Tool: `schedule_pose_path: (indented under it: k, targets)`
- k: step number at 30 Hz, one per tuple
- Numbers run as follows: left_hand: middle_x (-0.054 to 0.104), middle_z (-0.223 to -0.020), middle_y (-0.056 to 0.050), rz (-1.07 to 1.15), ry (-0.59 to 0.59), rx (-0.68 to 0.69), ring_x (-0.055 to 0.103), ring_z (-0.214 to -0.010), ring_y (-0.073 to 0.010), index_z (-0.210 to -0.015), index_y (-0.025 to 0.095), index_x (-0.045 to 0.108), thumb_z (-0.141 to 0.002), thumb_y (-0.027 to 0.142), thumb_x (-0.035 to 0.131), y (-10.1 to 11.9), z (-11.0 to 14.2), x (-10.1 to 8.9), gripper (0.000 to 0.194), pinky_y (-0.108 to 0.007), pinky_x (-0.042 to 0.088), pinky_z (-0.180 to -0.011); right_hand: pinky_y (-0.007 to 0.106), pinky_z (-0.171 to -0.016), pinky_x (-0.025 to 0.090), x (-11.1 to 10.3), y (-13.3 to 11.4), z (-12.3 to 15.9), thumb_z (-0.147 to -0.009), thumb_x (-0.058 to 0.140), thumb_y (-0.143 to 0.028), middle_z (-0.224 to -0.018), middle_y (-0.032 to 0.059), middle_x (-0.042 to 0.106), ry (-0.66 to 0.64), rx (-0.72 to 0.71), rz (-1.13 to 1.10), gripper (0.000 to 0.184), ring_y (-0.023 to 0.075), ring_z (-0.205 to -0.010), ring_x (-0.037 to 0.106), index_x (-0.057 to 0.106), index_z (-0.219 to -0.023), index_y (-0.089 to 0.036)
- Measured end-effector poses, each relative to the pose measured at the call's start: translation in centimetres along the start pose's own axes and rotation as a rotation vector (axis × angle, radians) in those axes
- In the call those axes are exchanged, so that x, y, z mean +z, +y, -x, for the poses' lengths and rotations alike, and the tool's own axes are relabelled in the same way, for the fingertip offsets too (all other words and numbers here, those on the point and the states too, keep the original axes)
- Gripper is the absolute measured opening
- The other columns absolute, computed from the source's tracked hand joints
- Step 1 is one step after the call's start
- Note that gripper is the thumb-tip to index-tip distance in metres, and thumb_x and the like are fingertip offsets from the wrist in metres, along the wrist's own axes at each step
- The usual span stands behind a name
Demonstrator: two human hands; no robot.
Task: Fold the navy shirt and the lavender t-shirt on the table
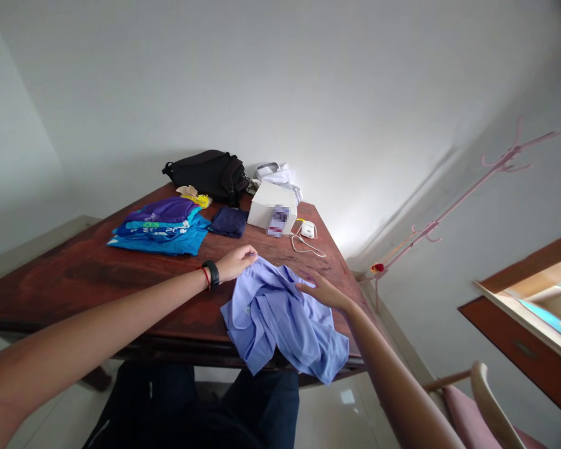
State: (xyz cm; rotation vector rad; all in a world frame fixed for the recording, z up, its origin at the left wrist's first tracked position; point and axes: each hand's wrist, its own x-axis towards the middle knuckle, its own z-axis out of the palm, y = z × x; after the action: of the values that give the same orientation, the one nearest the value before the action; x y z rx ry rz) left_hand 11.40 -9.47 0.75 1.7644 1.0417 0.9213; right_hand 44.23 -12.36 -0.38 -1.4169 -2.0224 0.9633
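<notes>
A light purple-blue garment (pixel 280 312), probably a shirt, lies crumpled at the front of the table, its lower part hanging over the edge. At its upper left corner my left hand (pixel 236 263) is closed, pinching the cloth between thumb and fingers. A dark band and a red string circle that wrist. On the garment's upper right side rests my right hand (pixel 325 292), thumb and fingers apart against the fabric. Its fingertips are slightly blurred and partly lost against the cloth.
On the reddish-brown table (pixel 75 274) are folded blue and purple clothes (pixel 161 227), a navy folded cloth (pixel 229 222), a black bag (pixel 208 174), a white box (pixel 271 202) and a white charger (pixel 308 230) with cable. A pink coat stand (pixel 458 193) and a chair (pixel 484 399) stand right.
</notes>
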Motion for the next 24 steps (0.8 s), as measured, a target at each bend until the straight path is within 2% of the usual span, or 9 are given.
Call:
schedule_pose_path:
  k: [2,4,8,11,13,14,17,20,24]
  targets:
    - [0.061,-0.077,0.0,0.011,-0.022,0.021,0.053,-0.068,-0.0148,-0.091,0.017,0.062,-0.086,0.054,0.058,0.5,0.1,-0.8,0.038,-0.024,0.039,-0.061,0.048,-0.112,0.045,0.2,0.3,-1.7,-0.092,0.061,-0.051,-0.15,0.0125,0.052,-0.072,-0.016,-0.054,0.063,0.028,-0.136,0.051,0.048,-0.149,-0.025]
    - [0.065,-0.08,-0.002,0.042,-0.064,0.028,0.056,-0.07,-0.016,-0.094,0.016,0.064,-0.082,0.057,0.063,0.7,0.3,-1.5,0.042,-0.024,0.041,-0.061,0.046,-0.105,0.05,0.4,0.5,-3.3,-0.092,0.061,-0.048,-0.144,0.0147,0.057,-0.124,0.009,-0.064,0.063,0.0271,-0.129,0.057,0.048,-0.148,-0.022]
    - [0.073,-0.088,-0.005,0.006,-0.205,0.026,0.062,-0.076,-0.0195,-0.104,0.016,0.069,-0.074,0.05,0.074,0.1,1.3,-2.2,0.046,-0.026,0.043,-0.064,0.042,-0.09,0.058,0.8,0.7,-6.0,-0.08,0.076,-0.043,-0.122,0.0117,0.071,-0.2,-0.014,-0.018,0.061,0.0251,-0.107,0.067,0.062,-0.135,-0.02]
    - [0.069,-0.072,0.0,-0.243,-0.231,0.0,0.058,-0.065,-0.0172,-0.086,0.018,0.073,-0.067,0.039,0.078,-1.2,2.7,-2.2,0.028,-0.025,0.038,-0.06,0.038,-0.08,0.059,1.1,0.7,-7.0,-0.073,0.081,-0.045,-0.103,0.0076,0.076,-0.225,-0.032,0.021,0.05,0.0218,-0.09,0.069,0.072,-0.114,-0.018]
    - [0.062,-0.058,0.002,-0.346,-0.192,-0.032,0.053,-0.058,-0.0162,-0.066,0.018,0.067,-0.067,0.035,0.076,-2.0,3.6,-2.3,0.019,-0.026,0.033,-0.058,0.034,-0.071,0.058,1.2,0.7,-7.0,-0.071,0.081,-0.049,-0.085,0.0035,0.074,-0.223,-0.034,0.047,0.042,0.0187,-0.076,0.066,0.075,-0.096,-0.016]
    - [0.059,-0.054,0.001,-0.364,-0.17,-0.041,0.052,-0.056,-0.0164,-0.059,0.018,0.063,-0.068,0.034,0.074,-2.4,4.0,-2.4,0.022,-0.026,0.032,-0.057,0.032,-0.067,0.056,1.1,0.7,-6.8,-0.071,0.08,-0.051,-0.075,0.0013,0.071,-0.21,-0.035,0.059,0.039,0.017,-0.069,0.063,0.073,-0.087,-0.016]
    - [0.061,-0.06,-0.001,-0.377,-0.062,-0.031,0.056,-0.061,-0.0196,-0.06,0.02,0.058,-0.079,0.035,0.062,-2.9,4.5,-3.1,0.025,-0.028,0.035,-0.061,0.028,-0.059,0.049,0.6,0.3,-6.0,-0.077,0.071,-0.057,-0.061,-0.0023,0.059,-0.093,-0.047,0.088,0.041,0.0145,-0.059,0.054,0.064,-0.072,-0.017]
    - [0.067,-0.079,-0.005,-0.372,0.093,0.007,0.062,-0.078,-0.0232,-0.08,0.021,0.061,-0.09,0.035,0.047,-2.5,4.2,-3.8,0.022,-0.03,0.04,-0.07,0.029,-0.06,0.047,-0.6,-1.1,-5.0,-0.088,0.055,-0.061,-0.07,0.0002,0.06,0.098,-0.071,0.099,0.042,0.0168,-0.064,0.055,0.061,-0.087,-0.019]
    - [0.068,-0.086,-0.007,-0.368,0.259,0.053,0.064,-0.083,-0.0247,-0.094,0.02,0.06,-0.098,0.036,0.035,-0.4,3.1,-4.3,0.03,-0.032,0.044,-0.076,0.032,-0.069,0.05,-2.0,-4.6,-3.5,-0.095,0.043,-0.057,-0.087,0.0057,0.065,0.462,-0.146,0.127,0.038,0.0223,-0.08,0.061,0.056,-0.1,-0.022]
